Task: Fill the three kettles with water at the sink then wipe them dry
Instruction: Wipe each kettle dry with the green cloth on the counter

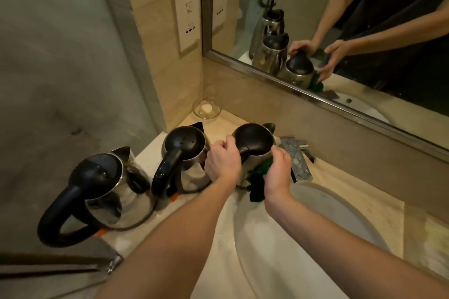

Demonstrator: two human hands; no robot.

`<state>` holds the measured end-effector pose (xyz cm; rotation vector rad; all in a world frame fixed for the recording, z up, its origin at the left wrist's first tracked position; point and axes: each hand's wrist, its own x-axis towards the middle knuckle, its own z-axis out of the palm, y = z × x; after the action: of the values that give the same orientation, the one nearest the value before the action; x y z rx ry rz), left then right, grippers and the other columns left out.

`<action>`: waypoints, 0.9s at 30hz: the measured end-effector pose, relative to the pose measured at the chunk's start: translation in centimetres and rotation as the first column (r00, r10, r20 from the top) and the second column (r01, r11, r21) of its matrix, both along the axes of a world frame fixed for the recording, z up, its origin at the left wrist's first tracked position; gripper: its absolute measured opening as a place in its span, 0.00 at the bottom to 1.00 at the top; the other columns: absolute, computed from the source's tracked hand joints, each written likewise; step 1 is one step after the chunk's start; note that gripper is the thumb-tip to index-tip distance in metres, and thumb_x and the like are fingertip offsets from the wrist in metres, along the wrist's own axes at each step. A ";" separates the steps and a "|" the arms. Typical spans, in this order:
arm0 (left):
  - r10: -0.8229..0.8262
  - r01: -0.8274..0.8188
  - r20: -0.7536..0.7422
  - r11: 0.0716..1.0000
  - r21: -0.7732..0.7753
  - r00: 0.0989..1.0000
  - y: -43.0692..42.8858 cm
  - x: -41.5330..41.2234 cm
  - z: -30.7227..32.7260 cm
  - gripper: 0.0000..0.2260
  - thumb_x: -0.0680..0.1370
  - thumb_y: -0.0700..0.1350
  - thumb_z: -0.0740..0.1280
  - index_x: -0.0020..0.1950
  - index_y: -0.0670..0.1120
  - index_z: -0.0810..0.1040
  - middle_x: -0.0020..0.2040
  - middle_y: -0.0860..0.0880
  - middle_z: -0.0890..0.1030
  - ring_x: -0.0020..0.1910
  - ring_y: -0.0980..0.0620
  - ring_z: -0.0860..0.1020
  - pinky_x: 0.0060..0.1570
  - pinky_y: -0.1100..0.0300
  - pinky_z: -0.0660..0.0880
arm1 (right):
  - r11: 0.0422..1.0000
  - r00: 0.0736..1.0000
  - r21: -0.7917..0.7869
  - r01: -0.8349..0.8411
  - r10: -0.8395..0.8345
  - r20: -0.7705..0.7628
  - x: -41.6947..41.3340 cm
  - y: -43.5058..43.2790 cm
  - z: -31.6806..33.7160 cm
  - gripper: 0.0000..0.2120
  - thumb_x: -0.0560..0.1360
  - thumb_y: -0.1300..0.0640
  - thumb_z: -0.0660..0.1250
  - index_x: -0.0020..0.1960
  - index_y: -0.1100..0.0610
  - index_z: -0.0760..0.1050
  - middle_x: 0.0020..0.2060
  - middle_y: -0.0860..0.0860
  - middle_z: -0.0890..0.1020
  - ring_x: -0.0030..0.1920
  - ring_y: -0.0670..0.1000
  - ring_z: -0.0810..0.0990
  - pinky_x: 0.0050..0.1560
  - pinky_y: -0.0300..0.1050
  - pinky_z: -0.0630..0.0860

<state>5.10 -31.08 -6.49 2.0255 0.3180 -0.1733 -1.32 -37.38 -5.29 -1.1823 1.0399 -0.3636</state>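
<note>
Three steel kettles with black lids and handles stand in a row on the counter left of the sink (340, 206). The left kettle (102, 192) and the middle kettle (184, 153) stand alone. My left hand (222, 160) grips the handle of the right kettle (254, 138), which stands by the faucet. My right hand (279, 167) presses a dark green cloth (257, 184) against that kettle's right side. Most of the kettle's body is hidden by my hands.
A chrome faucet (297, 158) with water drops stands right behind the right kettle. A small glass dish (206, 108) sits in the back corner. The mirror (340, 19) runs along the back wall, with a wall socket (188, 17) to its left. The counter's front edge shows droplets.
</note>
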 end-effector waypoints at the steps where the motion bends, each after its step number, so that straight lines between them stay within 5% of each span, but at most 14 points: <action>1: -0.002 0.002 0.000 1.000 0.006 1.000 -0.3 0.3 -0.2 0.20 0.82 0.58 0.56 0.41 0.48 0.78 0.38 0.50 0.79 0.44 0.50 0.77 0.57 0.50 0.73 | 1.000 1.000 0.000 0.004 -0.004 0.001 0.4 -0.2 -0.3 0.19 0.80 0.46 0.59 0.69 0.49 0.67 0.58 0.49 0.74 0.54 0.47 0.71 0.56 0.48 0.67; 5: -0.019 0.019 0.012 1.000 0.014 1.000 -0.8 1.1 -0.9 0.21 0.82 0.59 0.56 0.41 0.47 0.79 0.41 0.48 0.81 0.45 0.48 0.79 0.57 0.48 0.74 | 0.999 0.999 -0.035 0.008 -0.009 -0.034 1.1 -0.8 -1.3 0.17 0.78 0.44 0.59 0.64 0.48 0.69 0.57 0.50 0.75 0.57 0.50 0.73 0.61 0.53 0.70; 10: -0.040 0.040 -0.007 0.999 0.001 0.999 -1.0 0.7 -0.9 0.19 0.83 0.58 0.56 0.44 0.47 0.79 0.39 0.52 0.77 0.45 0.51 0.77 0.53 0.54 0.70 | 0.997 0.997 -0.021 0.071 -0.071 -0.031 1.7 -1.6 -0.9 0.04 0.80 0.48 0.58 0.49 0.47 0.68 0.47 0.48 0.74 0.46 0.45 0.72 0.53 0.50 0.71; 17: -0.246 0.243 0.030 0.967 0.076 0.969 0.7 0.0 0.2 0.20 0.83 0.59 0.52 0.51 0.46 0.75 0.40 0.50 0.76 0.44 0.51 0.77 0.48 0.55 0.72 | 0.988 0.982 -0.035 0.152 -0.155 -0.104 0.8 -1.2 -0.8 0.05 0.80 0.48 0.55 0.47 0.46 0.68 0.46 0.49 0.75 0.47 0.47 0.74 0.59 0.56 0.74; 22: -0.424 0.353 0.171 0.875 0.332 0.889 4.4 -0.5 1.2 0.16 0.83 0.58 0.53 0.48 0.48 0.71 0.38 0.50 0.76 0.41 0.50 0.77 0.44 0.51 0.76 | 0.992 0.987 -0.019 0.125 -0.127 -0.104 -1.0 1.2 -0.5 0.11 0.79 0.49 0.56 0.57 0.53 0.71 0.48 0.51 0.76 0.52 0.53 0.75 0.60 0.57 0.73; 27: -0.673 0.326 0.277 0.625 0.709 0.686 9.1 0.1 2.2 0.15 0.83 0.56 0.53 0.49 0.46 0.71 0.43 0.48 0.75 0.42 0.50 0.72 0.39 0.55 0.66 | 0.996 0.993 -0.017 0.084 -0.085 -0.081 -2.6 4.3 0.0 0.09 0.79 0.49 0.57 0.54 0.52 0.71 0.50 0.52 0.77 0.54 0.54 0.75 0.62 0.58 0.71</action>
<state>5.21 -21.98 -4.29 2.6711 -0.6941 0.1626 -3.92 -33.10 -5.34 -1.1755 1.1628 -0.3915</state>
